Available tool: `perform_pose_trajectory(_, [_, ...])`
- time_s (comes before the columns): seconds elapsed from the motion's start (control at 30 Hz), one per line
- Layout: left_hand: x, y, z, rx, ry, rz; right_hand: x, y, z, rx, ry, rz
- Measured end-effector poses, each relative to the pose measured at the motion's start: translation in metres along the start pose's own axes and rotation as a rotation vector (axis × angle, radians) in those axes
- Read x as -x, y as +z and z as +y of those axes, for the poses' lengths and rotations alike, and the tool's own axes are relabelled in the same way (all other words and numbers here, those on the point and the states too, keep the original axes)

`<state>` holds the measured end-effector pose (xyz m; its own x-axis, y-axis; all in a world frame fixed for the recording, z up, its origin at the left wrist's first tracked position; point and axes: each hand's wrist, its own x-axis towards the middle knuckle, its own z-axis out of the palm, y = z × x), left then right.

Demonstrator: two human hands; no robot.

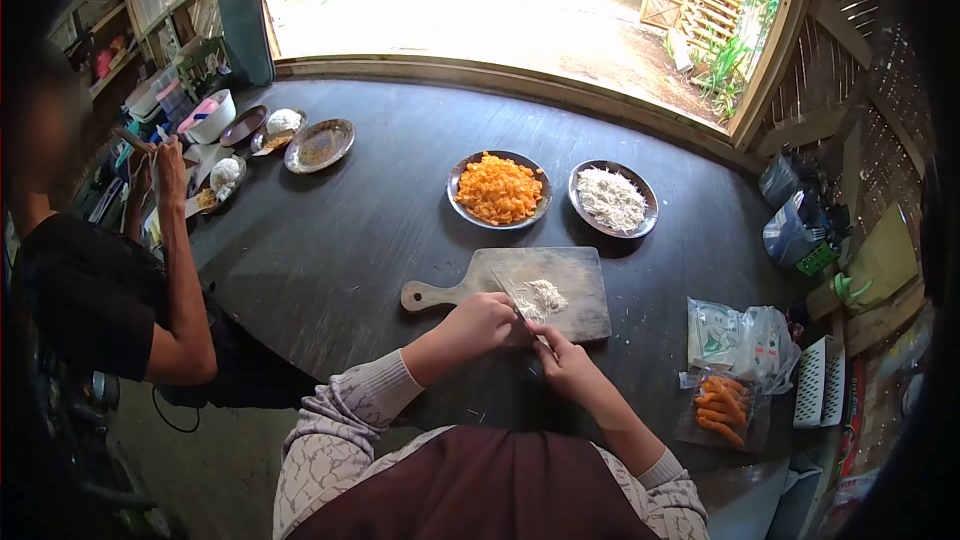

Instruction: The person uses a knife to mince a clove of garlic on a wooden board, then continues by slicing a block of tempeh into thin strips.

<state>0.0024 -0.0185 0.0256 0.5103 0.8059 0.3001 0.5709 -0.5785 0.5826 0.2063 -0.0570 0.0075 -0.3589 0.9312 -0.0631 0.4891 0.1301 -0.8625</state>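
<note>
A knife [508,290] is over the wooden cutting board [480,267], its blade pointing away from me and slightly left. My right hand [572,368] is closed round its handle. The fingers of my left hand [483,322] are bent together against the blade; their tips are partly hidden. Beside the blade, a small heap of pale shredded food [545,295] lies on the board. Beyond the board are a plate of chopped orange pieces [498,188], probably carrot, and a plate of white shreds [612,200].
At left a co-worker in a black shirt [90,290] raises both hands near plates with white food. A brown plate [320,146] sits farther back. At right lie a bag of carrots [722,408], plastic packets [735,342] and a white perforated basket [820,380].
</note>
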Motion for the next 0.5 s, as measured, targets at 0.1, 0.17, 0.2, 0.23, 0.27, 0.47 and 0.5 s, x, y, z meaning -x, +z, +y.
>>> perform_pose_trajectory(0.1, [0.0,0.0,0.003,0.0,0.018,0.039,0.004,-0.016,-0.022,-0.199,0.239,-0.125])
perform_pose_trajectory(0.17, [0.002,0.0,0.003,0.001,0.017,0.074,0.007,-0.024,-0.024,-0.201,0.242,-0.149])
perform_pose_trajectory(0.2, [0.002,0.0,0.002,-0.009,0.005,0.046,0.009,-0.026,-0.024,-0.205,0.256,-0.173])
perform_pose_trajectory(0.23, [0.002,0.0,0.002,-0.019,-0.007,0.016,0.01,-0.027,-0.024,-0.203,0.253,-0.174])
perform_pose_trajectory(0.27, [0.002,0.0,0.002,-0.021,-0.006,0.017,0.011,-0.028,-0.024,-0.223,0.258,-0.181])
perform_pose_trajectory(0.47, [0.002,0.0,0.0,0.003,0.003,0.021,0.012,-0.03,-0.028,-0.235,0.291,-0.199])
perform_pose_trajectory(0.5, [0.002,-0.001,0.002,0.001,0.001,0.02,0.012,-0.03,-0.029,-0.244,0.305,-0.206])
